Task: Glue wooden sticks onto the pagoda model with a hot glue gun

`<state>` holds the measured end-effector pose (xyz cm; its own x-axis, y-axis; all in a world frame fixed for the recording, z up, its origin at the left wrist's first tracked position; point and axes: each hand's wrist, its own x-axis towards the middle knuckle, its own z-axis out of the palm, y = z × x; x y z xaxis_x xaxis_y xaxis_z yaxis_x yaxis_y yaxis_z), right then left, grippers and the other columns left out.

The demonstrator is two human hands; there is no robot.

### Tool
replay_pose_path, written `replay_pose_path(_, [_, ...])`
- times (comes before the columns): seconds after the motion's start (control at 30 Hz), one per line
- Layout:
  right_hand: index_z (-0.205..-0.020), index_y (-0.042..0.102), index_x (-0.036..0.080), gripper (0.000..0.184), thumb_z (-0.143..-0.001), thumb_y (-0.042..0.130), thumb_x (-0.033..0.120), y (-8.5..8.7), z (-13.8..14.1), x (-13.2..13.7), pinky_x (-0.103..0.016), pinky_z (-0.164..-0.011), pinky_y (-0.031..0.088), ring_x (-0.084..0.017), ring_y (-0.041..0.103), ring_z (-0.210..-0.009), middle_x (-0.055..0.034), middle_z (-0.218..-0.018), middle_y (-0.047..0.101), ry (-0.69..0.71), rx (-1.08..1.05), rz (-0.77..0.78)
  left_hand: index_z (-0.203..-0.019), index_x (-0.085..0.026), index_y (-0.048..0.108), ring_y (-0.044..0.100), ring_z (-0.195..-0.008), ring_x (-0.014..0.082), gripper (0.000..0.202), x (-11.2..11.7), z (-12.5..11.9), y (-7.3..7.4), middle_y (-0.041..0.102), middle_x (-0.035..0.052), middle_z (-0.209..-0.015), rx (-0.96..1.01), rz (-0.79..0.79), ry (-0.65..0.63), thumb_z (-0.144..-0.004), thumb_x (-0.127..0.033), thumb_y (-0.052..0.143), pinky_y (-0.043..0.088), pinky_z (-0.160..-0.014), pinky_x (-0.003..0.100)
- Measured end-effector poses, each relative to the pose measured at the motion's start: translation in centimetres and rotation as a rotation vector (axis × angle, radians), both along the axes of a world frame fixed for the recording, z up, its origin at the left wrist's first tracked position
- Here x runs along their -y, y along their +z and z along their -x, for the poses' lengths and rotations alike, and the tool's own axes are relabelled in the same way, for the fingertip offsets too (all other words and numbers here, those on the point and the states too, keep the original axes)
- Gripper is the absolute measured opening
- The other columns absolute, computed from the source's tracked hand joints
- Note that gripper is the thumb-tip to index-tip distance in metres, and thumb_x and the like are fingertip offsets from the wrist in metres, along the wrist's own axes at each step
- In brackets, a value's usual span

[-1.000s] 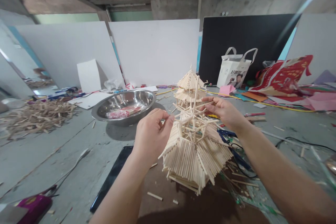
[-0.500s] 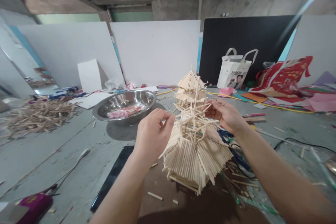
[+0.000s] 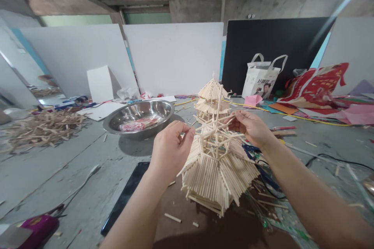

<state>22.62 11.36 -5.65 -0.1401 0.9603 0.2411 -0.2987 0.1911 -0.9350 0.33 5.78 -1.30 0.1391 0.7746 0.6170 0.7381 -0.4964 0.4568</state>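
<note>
A pagoda model [image 3: 216, 175] built of pale wooden sticks stands on a brown board in front of me, with an open stick frame at its top. My left hand [image 3: 171, 149] is closed in a pinch against the left side of that frame. My right hand [image 3: 251, 126] pinches a thin stick [image 3: 229, 121] at the frame's upper right. A smaller finished stick tower [image 3: 210, 95] stands just behind the model.
A steel bowl [image 3: 115, 122] holding pink packets sits left of the model. A heap of loose sticks [image 3: 43, 126] lies far left. A dark tablet [image 3: 125, 196] rests near my left forearm. Cables, blue pliers, bags and coloured paper fill the right side.
My right hand has shifted slightly down and left along the frame with its stick. The left hand stays pinched in nearly the same place.
</note>
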Motion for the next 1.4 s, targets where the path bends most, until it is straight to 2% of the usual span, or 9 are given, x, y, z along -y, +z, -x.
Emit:
replay_pose_path(0.33, [-0.075,0.057,0.021,0.016,-0.074,0.057,0.037,0.01,-0.05,-0.05,-0.025,-0.058,0.047,-0.012,0.060,-0.062,0.0003,-0.071,0.065,0.003,0.008,0.000,-0.058,-0.018,0.051,0.039,-0.049,0.0094,0.018,0.00,-0.02,0.03,0.042,-0.0025,-0.048,0.007,0.018,0.002,-0.074,-0.025,0.047,0.029,-0.049,0.024])
replay_pose_path(0.73, [-0.074,0.057,0.020,0.020,-0.069,0.061,0.039,-0.07,-0.04,-0.19,-0.023,-0.057,0.047,-0.012,0.060,-0.061,0.0009,-0.069,0.065,-0.003,0.005,-0.003,-0.059,-0.016,0.050,0.040,-0.052,0.0084,0.019,-0.02,0.03,-0.02,0.049,-0.0009,-0.057,-0.017,0.030,0.013,-0.075,-0.025,0.046,0.029,-0.050,0.023])
replay_pose_path(1.17, [-0.074,0.057,0.020,0.020,-0.070,0.060,0.040,-0.19,-0.13,-0.29,-0.023,-0.056,0.048,-0.012,0.060,-0.061,0.0007,-0.069,0.065,-0.007,0.015,-0.016,-0.059,-0.016,0.051,0.036,-0.049,0.0070,0.020,-0.01,0.09,0.16,0.047,-0.0019,-0.055,-0.006,0.069,0.011,-0.075,-0.025,0.047,0.028,-0.049,0.023])
replay_pose_path(1.4, [-0.074,0.057,0.020,0.020,-0.070,0.060,0.039,-0.11,-0.04,-0.24,-0.023,-0.056,0.048,-0.012,0.060,-0.060,0.0003,-0.069,0.065,-0.012,0.014,-0.013,-0.058,-0.016,0.050,0.037,-0.049,0.0067,0.020,0.16,0.21,0.11,0.047,-0.0020,-0.056,-0.049,0.001,-0.002,-0.076,-0.024,0.047,0.029,-0.050,0.022])
